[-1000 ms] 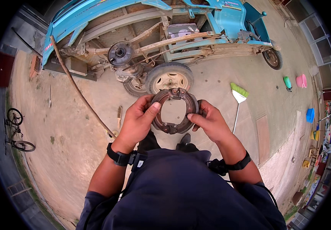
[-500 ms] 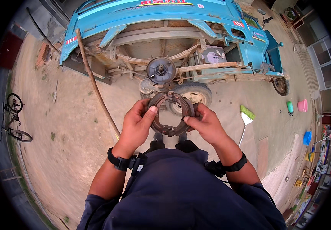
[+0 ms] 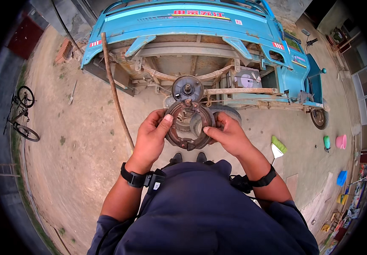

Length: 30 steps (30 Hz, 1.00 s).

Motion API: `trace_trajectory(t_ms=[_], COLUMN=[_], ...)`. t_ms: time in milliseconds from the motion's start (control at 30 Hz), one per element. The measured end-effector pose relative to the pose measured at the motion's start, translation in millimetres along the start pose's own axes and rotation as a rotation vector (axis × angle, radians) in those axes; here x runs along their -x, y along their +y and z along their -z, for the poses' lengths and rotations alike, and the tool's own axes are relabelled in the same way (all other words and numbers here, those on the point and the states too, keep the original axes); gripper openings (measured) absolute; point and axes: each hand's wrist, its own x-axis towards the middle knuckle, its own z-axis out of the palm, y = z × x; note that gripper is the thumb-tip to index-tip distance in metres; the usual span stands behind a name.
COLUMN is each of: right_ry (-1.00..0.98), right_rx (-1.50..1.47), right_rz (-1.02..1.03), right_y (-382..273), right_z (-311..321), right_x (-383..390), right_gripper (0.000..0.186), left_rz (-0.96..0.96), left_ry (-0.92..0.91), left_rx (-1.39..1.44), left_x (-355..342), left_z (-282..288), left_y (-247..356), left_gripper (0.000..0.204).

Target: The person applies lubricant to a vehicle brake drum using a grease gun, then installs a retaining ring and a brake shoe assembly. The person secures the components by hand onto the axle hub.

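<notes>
A rusty pair of brake shoes, joined into a ring, is held up in front of me between both hands. My left hand grips the ring's left side, thumb on its face and fingers behind. On the right side, my right hand pinches it the same way. Just beyond the ring's upper edge is a round, dark brake backing plate with an axle stub at its centre. The ring slightly overlaps the plate in view; whether they touch I cannot tell. A wheel on the ground is partly hidden behind the ring.
A blue three-wheeled cargo vehicle spans the far side, with a wooden pole leaning at its left. A green-bristled broom, pink bucket and blue container stand right. A bicycle is far left.
The vehicle and ground have shifted right and slightly down in view. The ring now appears closer to the backing plate, overlapping its lower edge. Both hands keep their hold.
</notes>
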Motion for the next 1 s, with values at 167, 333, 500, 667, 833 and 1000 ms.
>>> trace_trajectory(t_ms=[167,333,500,667,833,1000], right_ry=[0.012,-0.004,-0.024,-0.017,0.011,0.026], right_rx=[0.017,-0.027,-0.056,-0.073,-0.064,-0.052], right_rz=[0.007,-0.022,-0.023,-0.045,-0.055,-0.022], right_y=[4.2,3.1,3.4,8.0,4.1,9.6], right_z=[0.1,-9.8,-17.6,-22.8,-30.6,-32.1], right_x=[0.5,10.5,22.8,32.5,38.4,40.5], right_gripper=[0.031,0.032,0.03,0.03,0.032,0.033], left_rz=[0.029,0.022,0.006,-0.012,-0.006,-0.01], left_ry=[0.008,-0.01,-0.072,-0.085,-0.085,-0.084], left_rx=[0.022,-0.02,-0.061,-0.105,-0.132,-0.111], left_x=[4.8,10.5,17.2,19.6,22.8,23.1], left_z=[-0.6,8.0,12.7,15.1,16.8,16.7], left_y=[2.4,4.4,12.0,12.3,12.8,7.7], left_gripper=[0.035,0.037,0.039,0.041,0.042,0.041])
